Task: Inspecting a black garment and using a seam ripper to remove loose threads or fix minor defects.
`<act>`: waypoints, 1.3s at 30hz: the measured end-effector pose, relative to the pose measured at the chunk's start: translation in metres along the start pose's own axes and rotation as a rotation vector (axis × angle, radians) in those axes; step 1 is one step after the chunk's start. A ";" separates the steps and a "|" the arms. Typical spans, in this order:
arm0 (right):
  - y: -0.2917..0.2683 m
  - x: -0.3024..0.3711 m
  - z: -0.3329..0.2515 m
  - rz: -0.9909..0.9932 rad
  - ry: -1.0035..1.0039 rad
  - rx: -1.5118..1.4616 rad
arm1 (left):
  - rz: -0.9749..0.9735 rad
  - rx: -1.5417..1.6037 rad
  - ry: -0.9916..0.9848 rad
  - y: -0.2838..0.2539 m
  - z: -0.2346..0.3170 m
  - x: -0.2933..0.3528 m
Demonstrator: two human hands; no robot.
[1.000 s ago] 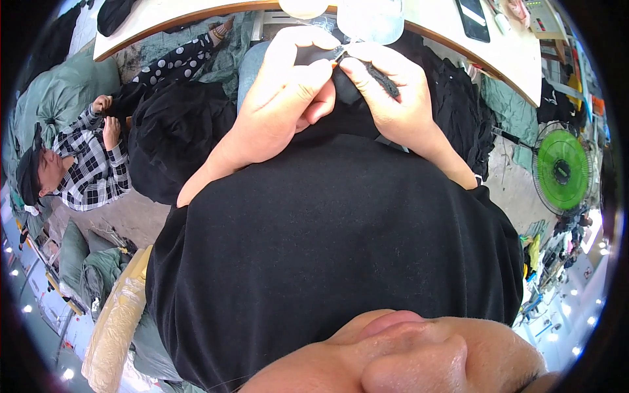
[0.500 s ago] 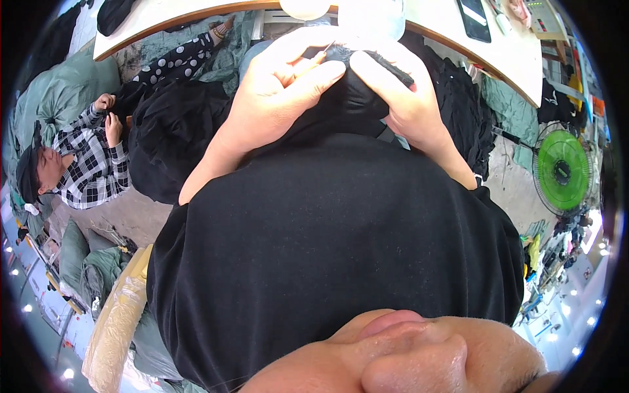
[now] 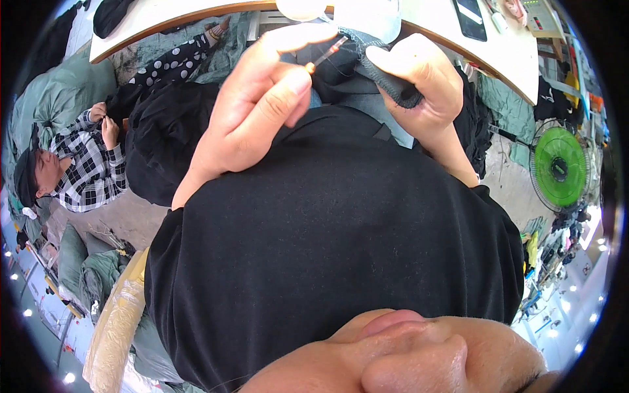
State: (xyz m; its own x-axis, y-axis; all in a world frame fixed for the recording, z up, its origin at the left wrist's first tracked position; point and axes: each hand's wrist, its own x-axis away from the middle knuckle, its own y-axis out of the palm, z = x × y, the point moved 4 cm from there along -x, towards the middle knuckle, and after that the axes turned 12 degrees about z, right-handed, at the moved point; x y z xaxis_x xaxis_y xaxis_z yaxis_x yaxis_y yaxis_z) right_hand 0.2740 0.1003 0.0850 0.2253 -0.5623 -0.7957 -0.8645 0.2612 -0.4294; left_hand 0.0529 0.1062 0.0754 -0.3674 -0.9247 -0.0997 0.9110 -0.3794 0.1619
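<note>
My left hand [image 3: 259, 105] is closed, with a small thin tool [image 3: 329, 54], which looks like a seam ripper with orange-red parts, pinched between thumb and fingers. A loose dark thread hangs beside it. The forefinger reaches out toward the dark cloth. In my right hand [image 3: 426, 82] a folded edge of dark fabric [image 3: 396, 78] is gripped, thumb on top, with frayed threads along its rim. The rest of the black garment [image 3: 337, 82] drops between my hands above my lap.
A white table [image 3: 432, 16] with a wooden edge runs along the far side, carrying a phone [image 3: 470, 19]. A green fan [image 3: 559, 167] stands at the right. To the left, a person in a checked shirt [image 3: 92, 160] sits beside heaped black cloth [image 3: 170, 144].
My left hand has drawn back left and turned, lifting the tool off the cloth. The right hand has shifted slightly right, still gripping the fabric, whose edge now shows more.
</note>
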 end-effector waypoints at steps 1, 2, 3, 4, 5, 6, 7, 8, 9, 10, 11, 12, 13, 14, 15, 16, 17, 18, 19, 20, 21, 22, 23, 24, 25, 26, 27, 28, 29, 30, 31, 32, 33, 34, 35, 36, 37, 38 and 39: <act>0.002 0.003 0.000 -0.003 -0.008 0.000 | -0.036 0.003 -0.029 0.004 0.003 0.003; 0.003 0.003 0.000 -0.003 -0.010 -0.002 | -0.072 0.006 -0.059 0.009 0.005 0.004; 0.005 0.003 -0.001 -0.011 -0.029 -0.027 | -0.061 -0.042 -0.035 0.013 0.002 0.006; 0.006 0.003 -0.001 -0.020 -0.045 -0.049 | -0.061 -0.041 -0.036 0.013 0.001 0.005; 0.006 0.002 -0.001 -0.020 -0.044 -0.049 | -0.071 -0.124 -0.054 0.013 -0.001 0.004; 0.005 0.001 -0.002 -0.031 -0.049 -0.052 | -0.081 -0.206 -0.072 0.013 -0.003 0.003; 0.005 -0.001 -0.003 -0.042 -0.053 -0.053 | -0.063 -0.225 -0.094 0.012 -0.005 0.003; 0.004 -0.001 -0.003 -0.042 -0.052 -0.052 | -0.064 -0.224 -0.094 0.012 -0.006 0.004; 0.004 -0.002 -0.002 -0.040 -0.062 -0.048 | -0.056 -0.227 -0.098 0.011 -0.007 0.003; 0.003 -0.002 -0.003 -0.039 -0.073 -0.044 | -0.047 -0.230 -0.101 0.011 -0.008 0.004; 0.003 -0.002 -0.003 -0.039 -0.073 -0.044 | -0.047 -0.230 -0.101 0.011 -0.008 0.004; 0.003 -0.003 -0.004 -0.034 -0.062 -0.050 | -0.049 -0.220 -0.110 0.011 -0.008 0.005; 0.002 -0.003 -0.004 -0.028 -0.051 -0.058 | -0.052 -0.211 -0.119 0.011 -0.008 0.005; 0.002 -0.003 -0.004 -0.027 -0.051 -0.058 | -0.052 -0.211 -0.120 0.012 -0.008 0.005; 0.001 -0.003 -0.004 -0.028 -0.043 -0.055 | -0.052 -0.208 -0.124 0.012 -0.009 0.005; 0.001 -0.003 -0.004 -0.030 -0.034 -0.053 | -0.053 -0.203 -0.128 0.012 -0.009 0.004; 0.001 -0.002 -0.004 -0.030 -0.034 -0.052 | -0.053 -0.203 -0.127 0.010 -0.009 0.004; 0.001 -0.002 -0.004 -0.024 -0.022 -0.051 | -0.064 -0.211 -0.137 0.008 -0.010 0.004; 0.001 -0.003 -0.005 -0.019 -0.010 -0.052 | -0.073 -0.220 -0.147 0.007 -0.010 0.005; 0.002 -0.003 -0.006 -0.019 -0.010 -0.052 | -0.072 -0.220 -0.147 0.008 -0.010 0.005; 0.001 -0.005 -0.007 -0.007 0.004 -0.043 | -0.062 -0.231 -0.121 0.009 -0.009 0.004; 0.001 -0.006 -0.008 0.004 0.018 -0.035 | -0.051 -0.242 -0.095 0.009 -0.008 0.004; 0.001 -0.006 -0.007 0.004 0.018 -0.035 | -0.050 -0.242 -0.095 0.009 -0.009 0.004; 0.001 -0.005 -0.006 0.008 0.035 -0.041 | -0.044 -0.238 -0.086 0.009 -0.010 0.004; 0.000 -0.006 -0.005 0.014 0.052 -0.045 | -0.040 -0.235 -0.075 0.009 -0.010 0.003; 0.000 -0.005 -0.005 0.015 0.053 -0.043 | -0.042 -0.235 -0.075 0.009 -0.009 0.003; 0.000 -0.005 -0.005 0.010 0.067 -0.042 | -0.057 -0.215 -0.109 0.009 -0.009 0.003; 0.000 -0.004 -0.005 0.006 0.079 -0.042 | -0.070 -0.196 -0.142 0.009 -0.009 0.003; 0.000 -0.004 -0.006 0.006 0.080 -0.042 | -0.070 -0.197 -0.142 0.009 -0.009 0.004; 0.000 -0.003 -0.006 0.002 0.088 -0.034 | -0.059 -0.198 -0.138 0.010 -0.009 0.004; 0.000 -0.003 -0.006 -0.004 0.095 -0.027 | -0.046 -0.198 -0.133 0.010 -0.009 0.004; 0.001 -0.003 -0.006 -0.004 0.095 -0.028 | -0.044 -0.198 -0.133 0.011 -0.011 0.005; 0.001 -0.004 -0.006 0.003 0.100 -0.038 | -0.046 -0.219 -0.090 0.011 -0.013 0.005; 0.002 -0.004 -0.006 0.012 0.106 -0.047 | -0.048 -0.240 -0.047 0.012 -0.013 0.005; 0.002 -0.004 -0.006 0.011 0.106 -0.047 | -0.048 -0.240 -0.047 0.012 -0.014 0.005; 0.003 -0.003 -0.007 0.016 0.102 -0.043 | -0.047 -0.240 -0.041 0.012 -0.014 0.005; 0.003 -0.003 -0.007 0.021 0.098 -0.039 | -0.046 -0.240 -0.035 0.013 -0.014 0.005; 0.003 -0.004 -0.006 0.022 0.099 -0.039 | -0.046 -0.241 -0.036 0.013 -0.014 0.005; 0.004 -0.005 -0.006 0.025 0.079 -0.043 | -0.038 -0.230 -0.047 0.014 -0.014 0.005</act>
State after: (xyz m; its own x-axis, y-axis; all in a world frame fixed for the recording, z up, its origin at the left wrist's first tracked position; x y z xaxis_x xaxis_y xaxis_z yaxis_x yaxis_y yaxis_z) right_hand 0.2670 0.0989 0.0898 0.1683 -0.6169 -0.7688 -0.8885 0.2428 -0.3893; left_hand 0.0660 0.0968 0.0634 -0.4053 -0.9125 -0.0544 0.9132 -0.4015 -0.0693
